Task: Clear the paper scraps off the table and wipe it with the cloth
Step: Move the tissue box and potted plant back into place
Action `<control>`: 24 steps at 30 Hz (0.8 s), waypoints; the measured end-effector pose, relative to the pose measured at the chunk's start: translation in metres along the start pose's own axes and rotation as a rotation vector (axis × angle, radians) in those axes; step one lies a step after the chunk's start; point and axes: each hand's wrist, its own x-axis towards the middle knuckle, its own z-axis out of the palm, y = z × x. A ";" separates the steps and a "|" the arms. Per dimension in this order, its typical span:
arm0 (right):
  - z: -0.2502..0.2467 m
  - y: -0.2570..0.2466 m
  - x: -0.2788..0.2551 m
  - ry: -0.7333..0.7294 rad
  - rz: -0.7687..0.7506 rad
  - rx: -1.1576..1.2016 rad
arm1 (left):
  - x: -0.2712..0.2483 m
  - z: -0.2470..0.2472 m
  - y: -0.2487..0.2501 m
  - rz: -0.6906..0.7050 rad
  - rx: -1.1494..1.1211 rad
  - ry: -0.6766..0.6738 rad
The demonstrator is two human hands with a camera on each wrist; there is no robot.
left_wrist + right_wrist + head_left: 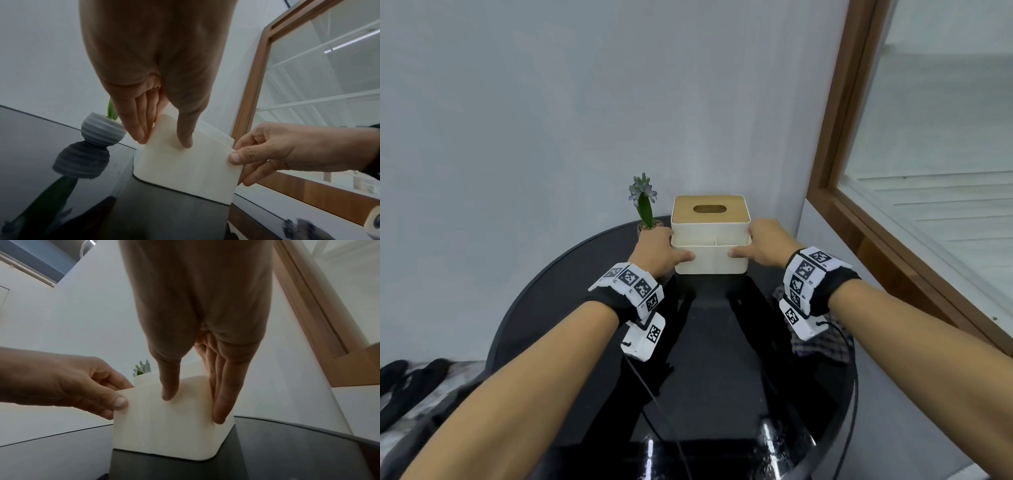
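Two hands clamp the cream plastic tissue box with a wooden lid (pixel 711 236) at the far edge of the round black glossy table (pixel 544 308); your checked cloth (pixel 822 346) lies under the right wrist, and no scraps show. Left hand (pixel 156 91): thumb on front, fingers on side. Right hand (pixel 197 340) mirrors it. The box looks rigid, light and smooth, so grip it low on the sides.

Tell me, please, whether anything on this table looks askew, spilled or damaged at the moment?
Nothing stands out. The tissue box sits square and flat on the dark table, held between the left hand and right hand. The potted plant stands upright, and the checked cloth lies at the table's right edge. No scraps show.
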 end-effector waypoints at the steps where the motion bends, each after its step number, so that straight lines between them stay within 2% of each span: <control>1: 0.001 0.000 -0.006 0.002 -0.008 -0.017 | -0.005 0.000 -0.001 -0.004 -0.001 -0.005; 13: 0.006 -0.002 -0.086 0.036 -0.056 0.049 | -0.076 -0.006 -0.001 0.024 0.017 -0.035; 24: 0.011 -0.007 -0.126 0.053 -0.055 0.091 | -0.113 -0.011 0.001 0.016 0.051 -0.041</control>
